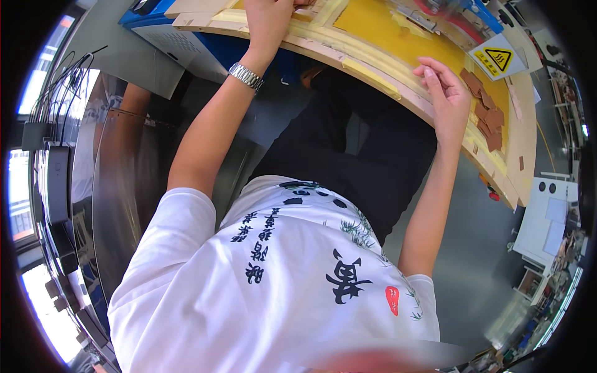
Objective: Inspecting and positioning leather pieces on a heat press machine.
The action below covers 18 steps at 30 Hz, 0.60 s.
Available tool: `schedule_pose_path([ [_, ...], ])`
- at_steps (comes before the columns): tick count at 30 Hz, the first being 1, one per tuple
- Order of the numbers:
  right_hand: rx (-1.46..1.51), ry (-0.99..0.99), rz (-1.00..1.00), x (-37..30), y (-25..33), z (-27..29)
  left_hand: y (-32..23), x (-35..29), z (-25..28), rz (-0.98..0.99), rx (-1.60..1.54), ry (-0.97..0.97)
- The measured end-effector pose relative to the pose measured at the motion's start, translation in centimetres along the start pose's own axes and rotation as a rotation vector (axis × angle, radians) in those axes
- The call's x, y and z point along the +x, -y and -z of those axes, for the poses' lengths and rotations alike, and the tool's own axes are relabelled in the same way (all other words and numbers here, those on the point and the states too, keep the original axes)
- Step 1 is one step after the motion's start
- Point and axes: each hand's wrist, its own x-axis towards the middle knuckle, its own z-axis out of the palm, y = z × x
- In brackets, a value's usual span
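Brown flat pieces point(491, 118), thin, angular, several overlapping: grouped in a loose cluster on the right part of the worktop point(373, 37), just beside the right hand. Worktop: yellow surface, pale wooden border point(339, 57) along the near edge, curved by the lens; light yellow strips point(372, 78) along that border. Right hand point(449, 96): one, bare, above the near border, to the left of the brown cluster; fingers loosely bent and parted, thumb close to the forefinger, nothing visible held; contact with the surface cannot be told. Left hand point(270, 17): one, bare, over the worktop at the upper edge of the view, partly cut off; whether its fingers are spread or pinching something cannot be told. Wristwatch point(246, 76): one, silver metal link band, on the left wrist. Warning sign point(495, 58): one, yellow triangle on white, beyond the right hand, near the brown pieces. Machine housing point(180, 51): blue and white, perforated panel, left of the worktop. Shirt point(205, 298): white, short sleeves, printed front. Trousers point(348, 155): dark. Cables point(59, 102): black, bundled, far left.
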Motion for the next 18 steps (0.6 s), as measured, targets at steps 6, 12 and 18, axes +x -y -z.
schedule_pose_path([
  [6,0.009,-0.014,-0.012,-0.3,0.0,-0.5,0.0,-0.8,0.1,-0.047,-0.018,-0.022],
  [12,0.001,-0.003,0.001,-0.6,0.4,-0.3,0.0,-0.7,0.0,-0.055,0.075,-0.023],
  [18,-0.035,-0.008,-0.008,-0.6,0.2,-0.5,0.1,-0.6,0.5,-0.073,0.148,-0.003],
])
